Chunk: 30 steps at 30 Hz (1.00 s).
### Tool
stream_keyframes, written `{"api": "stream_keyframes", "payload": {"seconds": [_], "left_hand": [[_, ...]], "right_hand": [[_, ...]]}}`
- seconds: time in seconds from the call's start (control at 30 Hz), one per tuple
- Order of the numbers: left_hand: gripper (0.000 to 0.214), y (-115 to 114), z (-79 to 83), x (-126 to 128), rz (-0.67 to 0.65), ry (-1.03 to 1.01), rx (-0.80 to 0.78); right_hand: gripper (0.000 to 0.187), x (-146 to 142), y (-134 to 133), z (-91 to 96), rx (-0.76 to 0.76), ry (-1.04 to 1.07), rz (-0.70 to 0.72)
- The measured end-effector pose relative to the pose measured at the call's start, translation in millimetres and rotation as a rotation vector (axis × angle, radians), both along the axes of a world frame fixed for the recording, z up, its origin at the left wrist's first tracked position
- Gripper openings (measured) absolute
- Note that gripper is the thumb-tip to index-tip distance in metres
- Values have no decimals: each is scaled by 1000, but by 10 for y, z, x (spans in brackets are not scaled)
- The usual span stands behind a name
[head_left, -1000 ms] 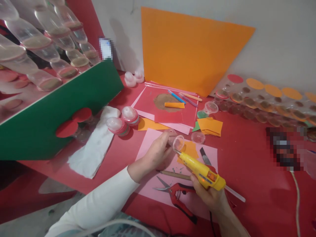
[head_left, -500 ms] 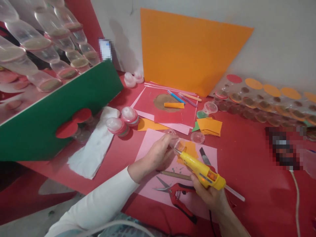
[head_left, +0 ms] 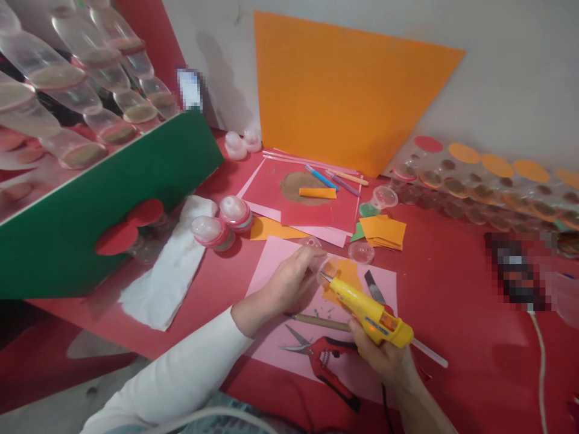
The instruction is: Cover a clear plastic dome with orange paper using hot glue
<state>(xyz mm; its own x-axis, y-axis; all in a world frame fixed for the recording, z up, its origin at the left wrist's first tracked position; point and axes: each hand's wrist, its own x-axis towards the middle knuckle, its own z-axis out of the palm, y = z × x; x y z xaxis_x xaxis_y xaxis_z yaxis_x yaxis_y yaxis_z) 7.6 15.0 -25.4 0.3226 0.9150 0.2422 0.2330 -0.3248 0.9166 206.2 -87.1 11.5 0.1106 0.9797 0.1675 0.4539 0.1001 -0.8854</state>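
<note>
Down near the front edge of the red table (head_left: 452, 301), the left hand (head_left: 284, 283) has its fingers closed around a small clear cup (head_left: 326, 265), held just above the pink sheet (head_left: 271, 265). The right hand (head_left: 384, 358) grips a yellow glue gun (head_left: 368, 310), fingers wrapped on its handle, nozzle touching the cup's rim. Red scissors (head_left: 325, 355) lie on the sheet between both wrists.

We find no text, label, brand or number that we can read. The yellow glue gun (head_left: 368, 311) at lower centre shows no legible marking. The upper-left pixelated patch (head_left: 189, 88) and the right-hand pixelated patch (head_left: 520, 274) are beyond reading.
</note>
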Motion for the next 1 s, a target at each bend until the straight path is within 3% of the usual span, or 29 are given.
{"api": "stream_keyframes", "payload": {"seconds": [0.33, 0.6, 0.8, 1.0], "left_hand": [[33, 2, 229, -60, -19, 14, -86], [39, 10, 222, -83, -51, 84, 6], [50, 14, 276, -103, -99, 188, 62], [51, 23, 326, -111, -181, 188, 74]], "right_hand": [[14, 19, 12, -54, -20, 9, 82], [27, -46, -33, 86, -139, 110, -148], [19, 72, 20, 154, -176, 260, -328], [19, 75, 62, 225, -239, 372, -264]]}}
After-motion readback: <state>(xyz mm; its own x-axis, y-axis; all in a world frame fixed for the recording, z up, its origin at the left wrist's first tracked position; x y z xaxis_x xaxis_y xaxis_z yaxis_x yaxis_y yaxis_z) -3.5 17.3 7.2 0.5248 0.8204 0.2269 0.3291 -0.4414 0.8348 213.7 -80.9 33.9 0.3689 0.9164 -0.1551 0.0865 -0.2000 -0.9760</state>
